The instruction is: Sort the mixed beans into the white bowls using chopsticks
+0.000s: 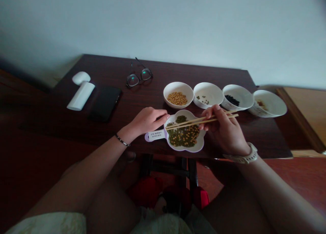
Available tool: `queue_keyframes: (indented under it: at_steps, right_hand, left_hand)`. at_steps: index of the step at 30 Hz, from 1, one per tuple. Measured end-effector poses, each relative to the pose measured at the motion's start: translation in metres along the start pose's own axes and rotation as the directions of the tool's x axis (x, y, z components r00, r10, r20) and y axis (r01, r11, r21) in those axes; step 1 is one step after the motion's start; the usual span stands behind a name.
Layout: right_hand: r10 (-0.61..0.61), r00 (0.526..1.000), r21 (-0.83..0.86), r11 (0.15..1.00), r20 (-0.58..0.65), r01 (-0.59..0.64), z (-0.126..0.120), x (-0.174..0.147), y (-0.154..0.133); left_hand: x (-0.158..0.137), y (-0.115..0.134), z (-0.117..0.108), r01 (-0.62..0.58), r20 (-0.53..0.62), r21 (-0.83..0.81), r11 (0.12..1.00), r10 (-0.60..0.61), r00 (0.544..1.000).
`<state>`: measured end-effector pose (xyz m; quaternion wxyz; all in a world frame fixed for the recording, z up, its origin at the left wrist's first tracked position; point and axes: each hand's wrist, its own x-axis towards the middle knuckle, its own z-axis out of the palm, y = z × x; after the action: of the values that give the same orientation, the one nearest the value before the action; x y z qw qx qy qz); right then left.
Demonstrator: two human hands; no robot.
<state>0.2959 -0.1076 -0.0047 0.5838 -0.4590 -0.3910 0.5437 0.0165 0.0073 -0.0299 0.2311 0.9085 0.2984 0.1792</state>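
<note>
My right hand [224, 128] holds a pair of wooden chopsticks [185, 123], their tips close together near the left inner side of a flower-shaped dish [201, 146]. Green mung beans [175, 138] and yellow soybeans lie mixed in this white dish, which has a purple edge. Its labelled handle [156, 135] points left. At the upper left rim, my left hand [149, 120] grips the edge with thumb and forefinger. Behind the dish stand a bowl of soybeans [177, 98] and a white bowl [214, 91] with several small green beans. I cannot make out a bean between the tips.
Farther right are a bowl with black beans [232, 100] and a bowl [276, 106] with some brownish pieces. Eyeglasses [139, 78], a dark flat device [105, 103] and a white two-part object [81, 95] lie left on the dark table [150, 100]. A wall stands behind.
</note>
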Motion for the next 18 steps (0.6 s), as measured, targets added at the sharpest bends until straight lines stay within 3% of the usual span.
queue_keyframes:
  at_steps: [12,18]
  right_hand:
    - [0.039,0.997,-0.030,0.999,-0.062,-0.041,-0.014,0.003,-0.012]
    - [0.045,0.999,-0.075,0.996,-0.012,-0.046,-0.012,-0.002,-0.011]
  left_hand:
    - [-0.001,0.000,-0.001,-0.013,-0.007,-0.016,1.000,0.013,1.000]
    - [0.000,0.002,-0.002,-0.008,-0.014,-0.023,1.000,0.008,1.000]
